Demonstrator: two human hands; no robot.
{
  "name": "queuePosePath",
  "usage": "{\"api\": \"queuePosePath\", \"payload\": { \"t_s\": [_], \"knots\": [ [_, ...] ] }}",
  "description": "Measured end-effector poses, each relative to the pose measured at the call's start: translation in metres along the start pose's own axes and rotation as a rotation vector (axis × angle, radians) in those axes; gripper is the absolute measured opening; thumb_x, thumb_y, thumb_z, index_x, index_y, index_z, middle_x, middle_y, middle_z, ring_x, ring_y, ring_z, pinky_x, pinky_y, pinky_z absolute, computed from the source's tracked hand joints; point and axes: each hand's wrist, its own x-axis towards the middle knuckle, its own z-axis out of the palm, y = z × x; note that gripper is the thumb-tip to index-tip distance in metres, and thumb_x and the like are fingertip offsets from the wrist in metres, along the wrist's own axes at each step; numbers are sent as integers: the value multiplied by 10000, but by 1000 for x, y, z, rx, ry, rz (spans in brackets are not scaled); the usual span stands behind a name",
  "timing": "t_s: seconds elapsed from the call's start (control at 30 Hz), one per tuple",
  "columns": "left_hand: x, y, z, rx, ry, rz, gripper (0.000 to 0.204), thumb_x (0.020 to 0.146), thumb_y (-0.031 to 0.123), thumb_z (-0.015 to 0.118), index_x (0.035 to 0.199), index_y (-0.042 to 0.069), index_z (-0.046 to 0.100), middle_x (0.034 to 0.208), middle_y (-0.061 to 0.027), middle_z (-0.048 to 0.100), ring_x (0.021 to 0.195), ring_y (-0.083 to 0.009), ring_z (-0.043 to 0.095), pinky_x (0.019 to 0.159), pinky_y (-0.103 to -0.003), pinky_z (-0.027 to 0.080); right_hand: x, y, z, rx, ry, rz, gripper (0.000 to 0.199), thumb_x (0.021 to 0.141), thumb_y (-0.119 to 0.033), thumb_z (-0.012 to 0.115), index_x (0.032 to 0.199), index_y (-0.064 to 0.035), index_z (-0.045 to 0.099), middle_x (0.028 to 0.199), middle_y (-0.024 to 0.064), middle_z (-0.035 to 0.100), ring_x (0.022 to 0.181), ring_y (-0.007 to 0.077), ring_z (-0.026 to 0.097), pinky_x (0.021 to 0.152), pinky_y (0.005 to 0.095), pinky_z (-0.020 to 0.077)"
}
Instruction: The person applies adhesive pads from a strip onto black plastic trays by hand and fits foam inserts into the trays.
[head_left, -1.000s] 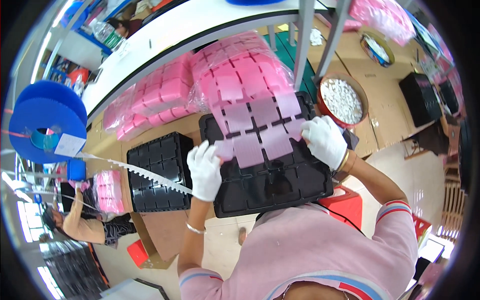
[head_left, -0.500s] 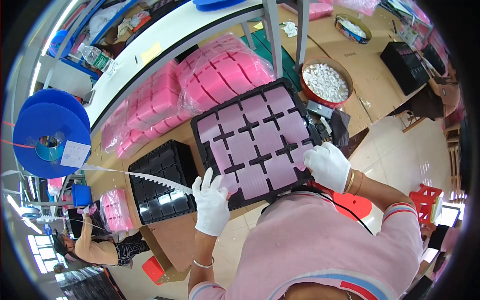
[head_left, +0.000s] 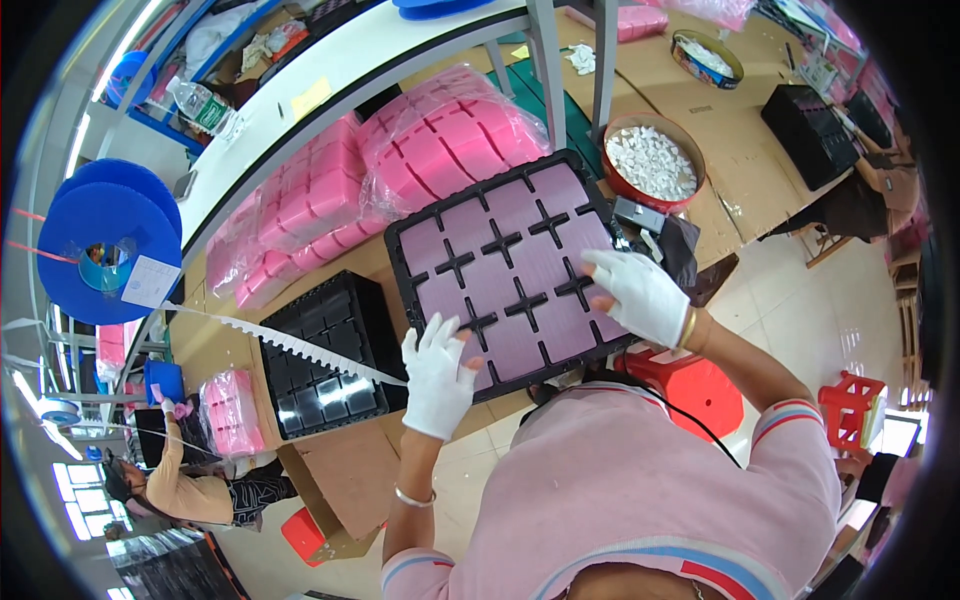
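Across the middle of the bench, some of what matters is covered: the left hand [head_left: 440, 378] blocks the near left corner of the black tray [head_left: 550, 375], and the right hand [head_left: 640, 297] overlaps its right edge. A white notched strip [head_left: 290, 342] runs over a second black tray [head_left: 325, 365] and is lost to sight at the left glove; whether it goes on behind, I cannot tell. Both hands have fingers loosely spread, thumbs apart, with nothing visible gripped; whether the fingertips touch the sheet [head_left: 490, 287] is unclear. That sheet lies flat inside the first tray, within its rim, pale mauve-pink and finely ribbed, broken by black crosses in two rows, with short black slits along its edges.
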Motion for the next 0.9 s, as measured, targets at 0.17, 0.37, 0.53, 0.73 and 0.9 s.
{"api": "queuePosePath", "payload": {
  "t_s": [0.17, 0.37, 0.53, 0.73, 0.9],
  "knots": [
    [54, -23, 39, 133, 144, -1, 545, 871, 219, 696, 1338, -29, 561, 1458, -230, 509, 1412, -397, 420, 1171, -577, 237, 48, 12, 30, -135, 25, -16, 589, 908, -287, 674, 1330, 89, 508, 1424, 236, 498, 1321, 379, 482, 1095, 431, 393],
    [114, -88, 91, 328, 196, -97, 731, 922, 412, 603, 1432, -92, 458, 1506, -291, 441, 1433, -410, 389, 1174, -572, 237, 106, 47, 77, -252, 10, 108, 694, 956, -393, 607, 1377, 140, 466, 1437, 303, 474, 1369, 428, 434, 1131, 451, 356],
    [130, -103, 77, 494, 177, -205, 711, 973, 480, 499, 1426, -68, 498, 1540, -226, 447, 1440, -343, 405, 1176, -596, 215, 129, 68, 61, -362, -76, 251, 722, 971, -469, 564, 1345, 146, 503, 1437, 316, 481, 1357, 429, 441, 1126, 453, 355],
    [128, -93, 67, 499, 180, -264, 695, 999, 473, 456, 1426, -75, 485, 1527, -233, 454, 1453, -370, 371, 1183, -615, 191, 99, 54, 64, -528, 11, 147, 734, 1004, -519, 479, 1319, 142, 522, 1372, 296, 535, 1291, 426, 491, 1075, 446, 392],
    [49, -31, 65, 310, 144, -158, 733, 881, 275, 626, 1469, -96, 395, 1558, -287, 372, 1482, -435, 293, 1191, -619, 169, 12, 10, 30, -92, 57, 24, 582, 897, -189, 644, 1348, 121, 448, 1372, 311, 504, 1307, 441, 489, 1134, 497, 367]
  ]
}}
